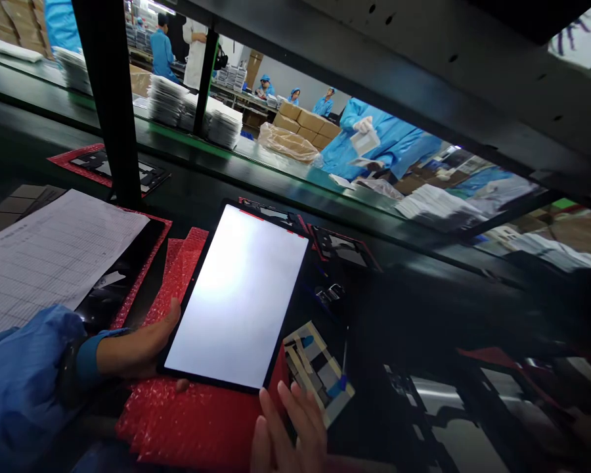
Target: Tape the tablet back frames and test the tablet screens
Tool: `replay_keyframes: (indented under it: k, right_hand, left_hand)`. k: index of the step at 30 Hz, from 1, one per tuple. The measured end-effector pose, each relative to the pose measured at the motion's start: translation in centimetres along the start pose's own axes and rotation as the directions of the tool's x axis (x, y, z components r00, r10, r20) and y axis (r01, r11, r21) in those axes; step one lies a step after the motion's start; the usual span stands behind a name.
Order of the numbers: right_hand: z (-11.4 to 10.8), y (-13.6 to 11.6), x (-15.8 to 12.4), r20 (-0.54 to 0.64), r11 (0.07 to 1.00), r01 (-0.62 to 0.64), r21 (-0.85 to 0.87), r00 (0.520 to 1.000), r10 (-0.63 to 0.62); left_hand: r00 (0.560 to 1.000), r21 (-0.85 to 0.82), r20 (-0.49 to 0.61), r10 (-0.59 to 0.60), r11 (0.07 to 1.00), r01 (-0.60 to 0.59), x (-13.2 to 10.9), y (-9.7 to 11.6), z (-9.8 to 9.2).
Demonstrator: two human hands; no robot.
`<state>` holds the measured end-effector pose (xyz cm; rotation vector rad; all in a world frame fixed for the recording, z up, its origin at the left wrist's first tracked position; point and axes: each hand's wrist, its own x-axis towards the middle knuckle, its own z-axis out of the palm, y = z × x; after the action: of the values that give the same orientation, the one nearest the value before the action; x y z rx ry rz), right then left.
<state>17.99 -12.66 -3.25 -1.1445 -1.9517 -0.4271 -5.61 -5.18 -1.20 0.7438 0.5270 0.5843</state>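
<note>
Tablet [236, 295] lit white, over red bubble wrap [197, 420] on tabletop [187, 190]. Left hand [142, 345] clamps its lower-left edge, thumb on top. Right hand [288, 427] open, fingers straight, at bottom corner; contact unclear, wrist cut off. Boxes [305, 125] far back closed, contents hidden. Trays [438, 407] on right too dark to read tbh.

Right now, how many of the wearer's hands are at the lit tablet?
2. The left hand grips the tablet at its left edge, thumb on top; the right hand lies open at its lower right corner.
</note>
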Motion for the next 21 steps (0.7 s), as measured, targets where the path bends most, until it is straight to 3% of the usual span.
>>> replay_keyframes:
  k: [3,6,9,12,15,21]
  right_hand:
    - [-0.1,0.0,-1.8,0.116,0.998,-0.043,-0.052,0.992,0.049]
    - [-0.2,-0.6,-1.8,0.053,0.989,-0.137,-0.050,0.989,0.140]
    - [-0.1,-1.6,0.5,0.001,1.000,-0.003,0.022,1.000,0.003]
    - [0.8,-3.2,3.3,0.083,0.981,0.163,0.105,0.982,-0.172]
    - [2.5,-4.8,4.8,0.071,0.965,0.193,0.175,0.975,-0.208]
    - [4.2,-6.4,4.6,0.003,0.942,0.223,0.253,0.973,-0.231]
  left_hand:
    - [1.000,-0.008,0.011,-0.018,1.000,0.018,0.0,0.2,0.0]
    - [0.998,-0.018,0.038,-0.042,0.999,0.043,-0.1,0.2,0.0]
    - [0.998,-0.072,0.017,-0.056,0.996,0.057,-0.1,0.2,0.3]
    - [0.999,-0.178,-0.047,-0.026,0.984,0.017,-0.3,0.3,0.6]
    - [0.998,-0.267,-0.062,-0.023,0.964,0.006,-0.4,0.5,0.9]
    - [0.996,-0.327,-0.084,0.019,0.944,-0.045,-0.2,0.5,0.9]
